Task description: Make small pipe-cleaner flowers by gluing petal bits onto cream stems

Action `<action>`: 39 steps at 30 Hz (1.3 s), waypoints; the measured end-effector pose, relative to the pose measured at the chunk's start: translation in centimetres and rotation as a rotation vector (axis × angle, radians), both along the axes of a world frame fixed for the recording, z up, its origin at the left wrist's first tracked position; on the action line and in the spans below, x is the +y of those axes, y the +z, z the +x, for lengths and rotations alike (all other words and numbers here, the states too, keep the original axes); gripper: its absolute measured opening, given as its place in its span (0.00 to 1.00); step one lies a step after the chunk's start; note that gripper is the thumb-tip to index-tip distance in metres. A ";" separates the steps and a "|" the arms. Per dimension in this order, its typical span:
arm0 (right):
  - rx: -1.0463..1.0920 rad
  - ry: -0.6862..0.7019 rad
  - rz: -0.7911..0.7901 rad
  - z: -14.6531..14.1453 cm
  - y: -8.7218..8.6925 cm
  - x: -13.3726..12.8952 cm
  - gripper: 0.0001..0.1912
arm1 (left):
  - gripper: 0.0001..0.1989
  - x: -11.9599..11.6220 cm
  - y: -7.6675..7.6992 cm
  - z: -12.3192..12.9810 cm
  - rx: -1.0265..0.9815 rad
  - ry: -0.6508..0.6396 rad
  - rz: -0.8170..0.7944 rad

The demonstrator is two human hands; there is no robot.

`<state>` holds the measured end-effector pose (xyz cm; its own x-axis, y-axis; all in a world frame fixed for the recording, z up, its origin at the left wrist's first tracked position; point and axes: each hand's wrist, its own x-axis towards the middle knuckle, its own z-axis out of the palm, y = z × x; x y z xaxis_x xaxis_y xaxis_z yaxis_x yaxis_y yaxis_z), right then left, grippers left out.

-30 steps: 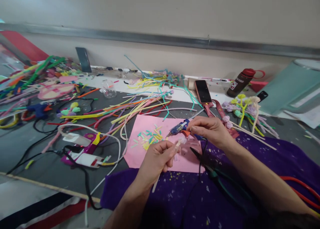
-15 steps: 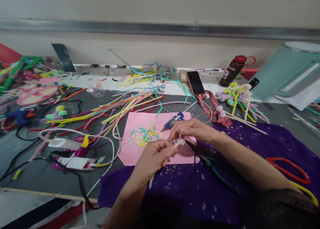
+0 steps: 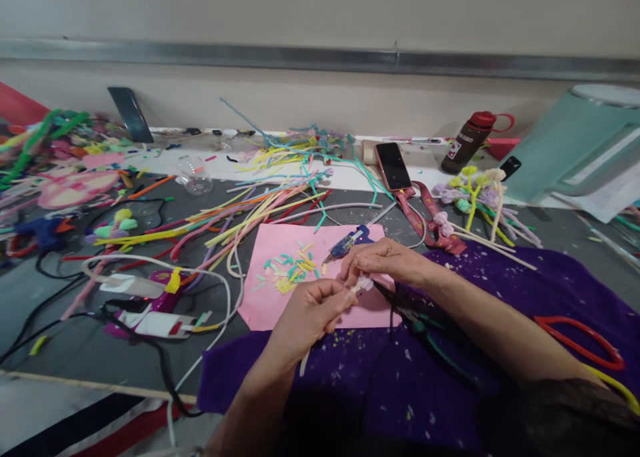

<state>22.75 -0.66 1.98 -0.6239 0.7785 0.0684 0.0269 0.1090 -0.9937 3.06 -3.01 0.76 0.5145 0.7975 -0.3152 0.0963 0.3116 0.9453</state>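
Observation:
My left hand (image 3: 313, 310) is closed on a pale stem, whose lower end shows beneath the hand. At the stem's top, a small pale lilac flower piece (image 3: 365, 283) sits between my hands. My right hand (image 3: 377, 260) is curled over that piece with fingers bent; whether they pinch it is hard to see. Under both hands lies a pink sheet (image 3: 260, 310) with many short yellow, green and white bits (image 3: 293, 270) on its left half. A blue glue gun (image 3: 345, 242) rests just behind my right hand. Dark pliers with green handles (image 3: 423, 327) lie below my right wrist.
Colourful pipe cleaners (image 3: 240, 217) spread across the back left. A phone (image 3: 393, 167), a dark bottle (image 3: 467, 140), a flower bunch (image 3: 473, 194) and a large teal jug (image 3: 565, 144) stand or lie behind. Purple cloth (image 3: 520, 277) covers the front; a power strip (image 3: 150, 320) with cables is left.
The view has shifted very slightly. My hands stay nearly in place, and a little more of the lilac piece shows between them.

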 end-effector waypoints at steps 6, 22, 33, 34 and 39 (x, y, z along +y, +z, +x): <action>-0.004 -0.013 -0.020 0.1 0.0 0.1 0.19 | 0.11 0.0 0.2 0.1 0.005 0.027 -0.010; 0.054 -0.349 -0.111 -1.1 -0.2 -0.7 0.14 | 0.09 0.2 -0.4 -0.4 -0.524 0.301 -0.188; 0.027 -0.406 -0.147 -3.0 0.1 -2.4 0.12 | 0.08 -0.5 -0.5 0.4 -0.533 0.439 -0.104; 0.053 -0.423 -0.132 -3.0 0.0 -2.5 0.11 | 0.07 -0.5 -0.4 0.4 -0.493 0.438 -0.062; 0.229 -0.486 -0.070 -3.0 0.0 -2.6 0.14 | 0.08 -0.5 -0.5 0.3 -0.311 0.379 -0.016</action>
